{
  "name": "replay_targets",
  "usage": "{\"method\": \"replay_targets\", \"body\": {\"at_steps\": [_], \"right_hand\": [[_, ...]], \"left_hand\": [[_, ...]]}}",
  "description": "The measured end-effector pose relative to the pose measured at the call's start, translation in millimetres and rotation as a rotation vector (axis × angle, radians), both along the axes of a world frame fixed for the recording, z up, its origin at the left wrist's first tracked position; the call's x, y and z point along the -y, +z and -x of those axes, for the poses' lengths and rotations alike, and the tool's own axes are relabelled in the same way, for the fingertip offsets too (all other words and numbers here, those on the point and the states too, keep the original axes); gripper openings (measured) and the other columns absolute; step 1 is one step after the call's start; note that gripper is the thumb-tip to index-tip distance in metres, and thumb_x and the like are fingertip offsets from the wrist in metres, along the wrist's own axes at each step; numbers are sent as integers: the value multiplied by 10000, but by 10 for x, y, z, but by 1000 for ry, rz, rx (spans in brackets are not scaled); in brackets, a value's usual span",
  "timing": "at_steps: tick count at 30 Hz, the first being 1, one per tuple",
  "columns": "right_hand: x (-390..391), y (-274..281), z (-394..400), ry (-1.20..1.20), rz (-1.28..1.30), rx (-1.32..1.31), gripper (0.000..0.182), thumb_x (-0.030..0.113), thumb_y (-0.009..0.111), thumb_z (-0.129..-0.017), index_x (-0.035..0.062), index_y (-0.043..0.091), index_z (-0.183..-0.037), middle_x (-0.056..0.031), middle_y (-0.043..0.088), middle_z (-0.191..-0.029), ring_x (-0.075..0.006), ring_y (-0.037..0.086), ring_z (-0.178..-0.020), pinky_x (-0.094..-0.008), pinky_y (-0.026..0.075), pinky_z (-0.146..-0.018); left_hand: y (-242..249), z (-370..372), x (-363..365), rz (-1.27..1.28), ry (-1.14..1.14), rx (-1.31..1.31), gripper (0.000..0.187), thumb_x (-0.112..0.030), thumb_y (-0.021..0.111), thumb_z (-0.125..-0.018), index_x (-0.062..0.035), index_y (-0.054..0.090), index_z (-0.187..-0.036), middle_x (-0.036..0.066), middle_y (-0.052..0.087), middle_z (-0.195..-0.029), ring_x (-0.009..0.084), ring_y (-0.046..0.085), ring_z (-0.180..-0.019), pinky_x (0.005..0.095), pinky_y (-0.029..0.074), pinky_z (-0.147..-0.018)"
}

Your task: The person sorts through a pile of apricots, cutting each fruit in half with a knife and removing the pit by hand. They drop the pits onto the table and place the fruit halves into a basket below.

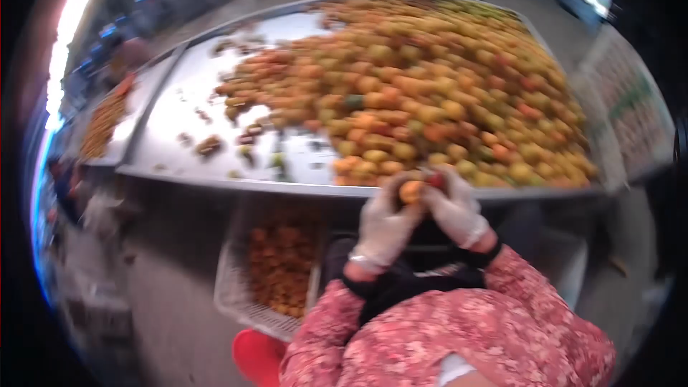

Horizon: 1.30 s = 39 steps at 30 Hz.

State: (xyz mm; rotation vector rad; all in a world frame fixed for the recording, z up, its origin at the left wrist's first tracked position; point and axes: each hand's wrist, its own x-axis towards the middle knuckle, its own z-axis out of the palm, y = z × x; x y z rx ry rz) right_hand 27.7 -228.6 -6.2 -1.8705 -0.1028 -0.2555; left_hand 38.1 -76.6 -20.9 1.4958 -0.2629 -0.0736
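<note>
Both my hands wear white gloves and meet just over the near edge of the metal table. My left hand is closed around a yellow-orange apricot. Close beside it, my right hand has its fingers curled against a small dark red thing, whose kind is too blurred to tell. The fingertips of the two hands nearly touch. Right beyond them lies a large heap of yellow, orange and reddish apricots on the table.
The raised rim of the metal table runs in front of me. Scattered dark bits and a few fruits lie on its left part. Below stands a white plastic basket of orange-brown pieces. A red seat shows lower left, a patterned sack right.
</note>
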Motion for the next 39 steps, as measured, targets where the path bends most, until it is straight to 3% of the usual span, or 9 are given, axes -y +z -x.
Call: {"method": "replay_targets", "body": {"at_steps": [2,5,12,17,21,28,31,33,39], "right_hand": [[45,-71,51,57,-338,-178,249,143,621,-972,9,598,-1181,-41,663,-1001,-97,615,-911,-270,526,-771],[99,275,247,64,-591,-362,258,200,586,-1017,15,583,-1197,4,620,-978,-37,548,-852,-203,489,-697],[307,31,400,115,-278,-238,226,240,554,-1038,23,612,-1058,54,575,-848,-45,524,-762,-230,463,-651],[376,95,592,168,-288,-280,200,213,590,-1022,14,605,-1016,-10,627,-813,-60,553,-756,-242,481,-697],[314,265,682,221,160,-201,243,299,609,-992,58,589,-1009,-169,645,-801,-355,671,-760,-377,512,-643],[292,219,712,195,206,-214,275,333,600,-996,60,570,-989,-163,628,-739,-374,656,-686,-416,494,-592],[287,159,727,165,178,-166,277,339,602,-995,64,568,-983,-169,618,-715,-385,653,-667,-424,489,-572],[284,151,730,153,182,-198,277,340,607,-990,67,561,-981,-178,620,-723,-394,655,-685,-432,489,-573],[267,163,726,144,221,-208,271,329,617,-985,66,550,-986,-188,627,-746,-407,654,-712,-439,493,-585]], "left_hand": [[13,94,-55,253,-100,-137,528,-180,727,-917,-3,522,-1370,94,624,-1272,173,612,-1127,311,512,-965],[-63,242,50,446,-234,-364,601,-171,724,-922,13,458,-1429,102,583,-1324,192,598,-1155,313,496,-995],[-133,316,45,347,-270,-299,580,-63,727,-882,4,455,-1390,108,587,-1264,182,606,-1128,303,525,-960],[-11,383,5,287,-181,-338,632,24,708,-851,7,411,-1409,117,597,-1189,191,631,-1075,289,567,-872],[-40,392,35,161,-197,-250,592,28,705,-849,32,458,-1387,119,608,-1205,183,630,-1078,295,558,-903],[-13,431,14,149,-173,-202,583,17,741,-829,56,493,-1355,116,642,-1169,184,635,-1066,311,537,-940],[-57,423,16,75,-152,-83,577,-11,782,-798,43,533,-1316,124,660,-1145,204,657,-1034,322,539,-920],[-83,406,3,-161,-71,98,569,-62,824,-761,20,578,-1267,135,678,-1120,232,673,-1018,341,540,-899],[-88,384,-21,-211,-63,131,582,-110,853,-736,2,598,-1248,143,688,-1116,262,682,-1015,353,538,-893]]}}
